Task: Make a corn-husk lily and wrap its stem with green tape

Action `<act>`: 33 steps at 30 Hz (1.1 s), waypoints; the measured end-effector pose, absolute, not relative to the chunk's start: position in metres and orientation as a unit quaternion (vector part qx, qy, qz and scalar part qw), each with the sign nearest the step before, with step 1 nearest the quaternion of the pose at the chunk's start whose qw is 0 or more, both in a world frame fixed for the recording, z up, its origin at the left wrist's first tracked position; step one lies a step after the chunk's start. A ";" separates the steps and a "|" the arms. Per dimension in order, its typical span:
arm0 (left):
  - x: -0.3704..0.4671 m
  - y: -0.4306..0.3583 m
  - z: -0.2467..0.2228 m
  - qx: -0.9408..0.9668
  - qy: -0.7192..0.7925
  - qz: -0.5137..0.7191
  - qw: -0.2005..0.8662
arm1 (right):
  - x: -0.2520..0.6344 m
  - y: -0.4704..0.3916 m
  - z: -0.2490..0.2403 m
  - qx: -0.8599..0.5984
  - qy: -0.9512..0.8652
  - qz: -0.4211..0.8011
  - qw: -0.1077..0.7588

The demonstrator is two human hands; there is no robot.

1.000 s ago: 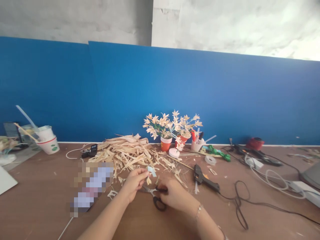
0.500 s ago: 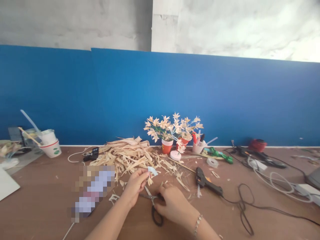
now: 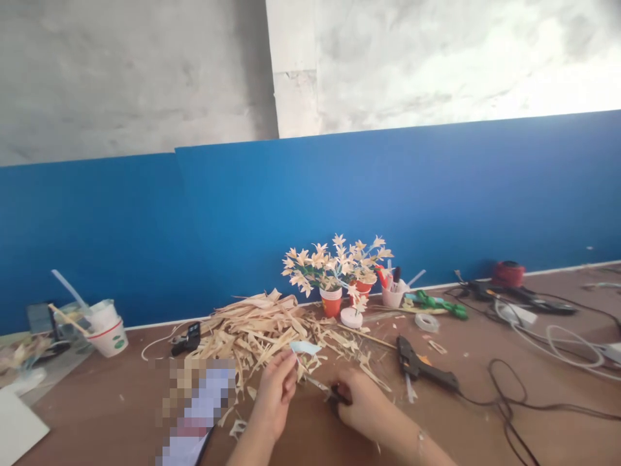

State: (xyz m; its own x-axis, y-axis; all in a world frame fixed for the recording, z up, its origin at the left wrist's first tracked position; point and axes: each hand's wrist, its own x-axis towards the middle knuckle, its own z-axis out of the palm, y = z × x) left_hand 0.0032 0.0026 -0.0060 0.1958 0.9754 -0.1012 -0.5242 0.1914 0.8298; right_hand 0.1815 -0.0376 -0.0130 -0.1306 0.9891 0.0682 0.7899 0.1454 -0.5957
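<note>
Between the fingertips of my left hand (image 3: 277, 391) is a small light-blue piece (image 3: 305, 348), its free end pointing right. My right hand (image 3: 361, 401) is closed around the black handles of the scissors (image 3: 319, 384), whose blades point left toward my left hand. Behind both hands lies a heap of dry tan husk strips (image 3: 257, 323). Pale star-shaped flowers (image 3: 317, 259) stand beyond it in an orange and white cup (image 3: 331, 302), with a second potted bunch close behind.
A black glue gun (image 3: 424, 367) with a long cable lies right of my right hand. A partly pixelated phone (image 3: 204, 414) is left of my left hand. Farther off are a tape roll (image 3: 427, 322), white cups (image 3: 109, 336) and a blue partition (image 3: 242, 213).
My right hand has picked up the scissors from the table and turned their blades toward my left hand. The blue piece is now held more level. The camera view has shifted and tilted.
</note>
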 end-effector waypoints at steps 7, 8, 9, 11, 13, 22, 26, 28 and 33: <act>0.001 0.003 -0.008 0.274 0.310 0.564 0.714 | 0.195 -0.023 -0.020 -0.522 -0.595 0.505 0.344; 0.000 0.004 -0.009 0.269 0.310 0.564 0.716 | 0.195 -0.024 -0.018 -0.500 -0.592 0.529 0.345; 0.000 0.004 -0.010 0.266 0.310 0.564 0.717 | 0.195 -0.025 -0.017 -0.483 -0.589 0.551 0.340; 0.000 0.005 -0.012 0.260 0.312 0.563 0.719 | 0.193 -0.026 -0.017 -0.464 -0.576 0.586 0.331; 0.001 0.005 -0.013 0.261 0.316 0.557 0.722 | 0.190 -0.026 -0.020 -0.457 -0.562 0.599 0.343; 0.010 -0.001 -0.015 0.257 0.334 0.551 0.720 | 0.176 -0.029 -0.021 -0.415 -0.547 0.610 0.395; 0.011 -0.005 -0.011 0.279 0.336 0.540 0.720 | 0.170 -0.030 -0.024 -0.397 -0.539 0.611 0.422; 0.010 -0.007 -0.010 0.300 0.325 0.534 0.720 | 0.167 -0.032 -0.024 -0.389 -0.536 0.612 0.432; 0.011 -0.009 -0.010 0.329 0.310 0.523 0.723 | 0.162 -0.036 -0.020 -0.382 -0.534 0.618 0.432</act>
State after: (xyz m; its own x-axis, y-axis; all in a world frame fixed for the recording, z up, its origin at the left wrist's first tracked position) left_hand 0.0106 -0.0095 -0.0102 0.2620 0.9595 -0.1034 -0.5518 0.2369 0.7996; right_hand 0.1625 -0.0358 -0.0196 -0.3360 0.9418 -0.0111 -0.1257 -0.0565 -0.9905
